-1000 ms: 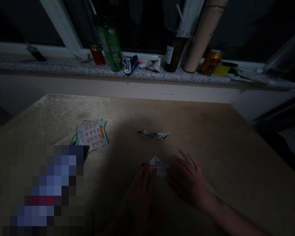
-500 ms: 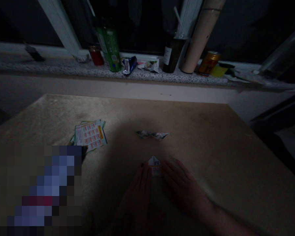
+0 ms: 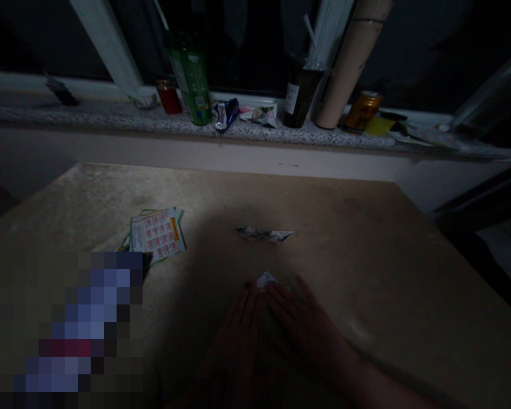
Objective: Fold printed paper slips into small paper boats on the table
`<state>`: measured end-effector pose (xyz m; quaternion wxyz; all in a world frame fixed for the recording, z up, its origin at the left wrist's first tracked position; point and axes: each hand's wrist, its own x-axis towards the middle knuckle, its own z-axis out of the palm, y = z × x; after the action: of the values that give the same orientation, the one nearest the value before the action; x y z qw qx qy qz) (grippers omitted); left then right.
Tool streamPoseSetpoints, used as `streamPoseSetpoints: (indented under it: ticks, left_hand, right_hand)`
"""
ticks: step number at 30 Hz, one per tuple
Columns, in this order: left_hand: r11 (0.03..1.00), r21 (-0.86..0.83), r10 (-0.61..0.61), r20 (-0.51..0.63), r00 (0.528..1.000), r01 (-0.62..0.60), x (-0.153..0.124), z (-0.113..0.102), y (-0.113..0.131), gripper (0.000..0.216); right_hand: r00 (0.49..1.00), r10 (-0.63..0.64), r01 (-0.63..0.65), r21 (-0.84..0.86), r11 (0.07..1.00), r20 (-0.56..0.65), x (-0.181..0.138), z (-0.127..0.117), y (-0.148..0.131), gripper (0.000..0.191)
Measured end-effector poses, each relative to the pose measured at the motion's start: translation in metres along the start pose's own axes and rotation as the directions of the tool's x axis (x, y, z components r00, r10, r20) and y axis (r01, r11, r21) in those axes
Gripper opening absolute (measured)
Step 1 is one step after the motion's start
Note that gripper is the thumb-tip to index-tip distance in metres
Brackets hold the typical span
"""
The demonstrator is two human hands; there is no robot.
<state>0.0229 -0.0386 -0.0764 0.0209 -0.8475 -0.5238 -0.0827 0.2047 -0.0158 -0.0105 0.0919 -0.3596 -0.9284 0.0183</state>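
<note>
The scene is dim. A small folded piece of printed paper [image 3: 266,279] lies on the tan table [image 3: 366,238], mostly covered by my hands; only its pointed top shows. My left hand [image 3: 241,324] lies flat with its fingers stretched out beside the paper's left side. My right hand [image 3: 300,321] presses flat over the paper from the right, fingers extended and touching the left hand's fingertips. A finished folded paper shape [image 3: 264,234] lies a little farther back on the table.
A stack of printed paper sheets [image 3: 156,234] lies at the left of the table, above a blurred patch. On the granite windowsill [image 3: 89,116] behind stand a green bottle [image 3: 191,76], a red jar [image 3: 168,95], a dark bottle [image 3: 298,96], a cardboard tube [image 3: 349,68] and a gold can [image 3: 363,112].
My right hand has slid left over the folded paper, covering most of it, until its fingers meet those of the left hand. The left hand has barely moved.
</note>
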Motion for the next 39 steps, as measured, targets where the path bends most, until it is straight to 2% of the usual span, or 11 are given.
streamPoseSetpoints:
  ticks: [9,14,17,22,25,31,39]
  left_hand:
    - [0.996,-0.054,0.069,0.056,0.996,-0.066,0.004,-0.020,-0.009,0.059]
    - [0.995,-0.074,0.075,0.080,0.994,-0.069,0.012,-0.022,-0.010,0.056]
    - [0.995,-0.073,0.073,0.080,0.994,-0.068,0.015,-0.032,-0.010,0.057]
    - [0.986,-0.097,0.141,0.075,0.987,-0.133,0.009,-0.062,-0.008,0.081]
    - [0.987,-0.106,0.133,0.132,0.982,-0.120,0.008,-0.073,-0.006,0.090]
    - [0.998,-0.040,0.059,0.180,0.982,-0.053,0.001,-0.070,0.001,0.087]
    - [0.999,-0.008,0.053,0.117,0.992,-0.053,-0.007,-0.064,0.003,0.082]
  right_hand:
    - [1.000,0.007,-0.007,0.006,1.000,-0.012,0.001,-0.003,0.001,0.057]
    - [1.000,0.002,-0.002,0.007,1.000,-0.005,0.006,-0.009,0.001,0.052]
    - [1.000,-0.017,0.017,-0.036,0.999,-0.012,0.008,-0.009,-0.001,0.051]
    - [0.999,-0.029,0.027,-0.071,0.997,-0.027,0.005,-0.006,-0.002,0.054]
    - [0.999,-0.021,0.018,-0.061,0.998,-0.047,0.003,-0.005,-0.003,0.054]
    - [0.998,-0.003,-0.001,-0.055,0.998,-0.066,0.004,-0.001,-0.003,0.050]
    - [0.997,-0.024,0.018,-0.085,0.996,-0.071,0.003,0.001,-0.002,0.048]
